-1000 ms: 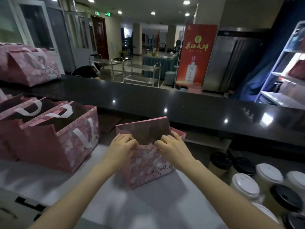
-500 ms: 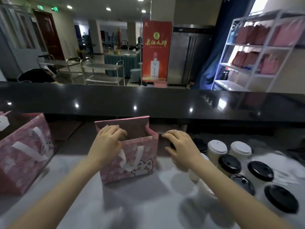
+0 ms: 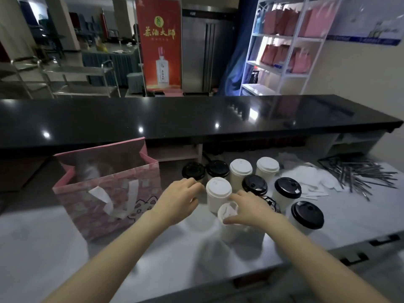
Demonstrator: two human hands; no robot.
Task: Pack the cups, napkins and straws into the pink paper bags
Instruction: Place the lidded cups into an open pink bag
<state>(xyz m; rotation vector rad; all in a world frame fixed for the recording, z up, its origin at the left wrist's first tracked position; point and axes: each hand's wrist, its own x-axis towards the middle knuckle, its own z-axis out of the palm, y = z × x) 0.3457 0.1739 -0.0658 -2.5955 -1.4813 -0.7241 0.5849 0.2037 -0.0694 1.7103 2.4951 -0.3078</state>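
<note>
Fingers of my right hand (image 3: 249, 209) curl round the nearest white-lidded cup (image 3: 227, 213); my left hand (image 3: 178, 201) hovers relaxed and empty just right of the pink bag (image 3: 105, 193).

I'm looking at the service side of a drinks counter in a restaurant or banquet hall. A table (image 3: 65, 248) crowded with lidded takeaway cups (image 3: 240, 171) sits under a glossy black bar top (image 3: 196, 119). Beyond it I see a steel upright fridge (image 3: 207, 51), a red liquor banner (image 3: 160, 40), steel serving trolleys (image 3: 83, 84) and a white rack (image 3: 273, 36) of pink bags (image 3: 275, 22).
</note>
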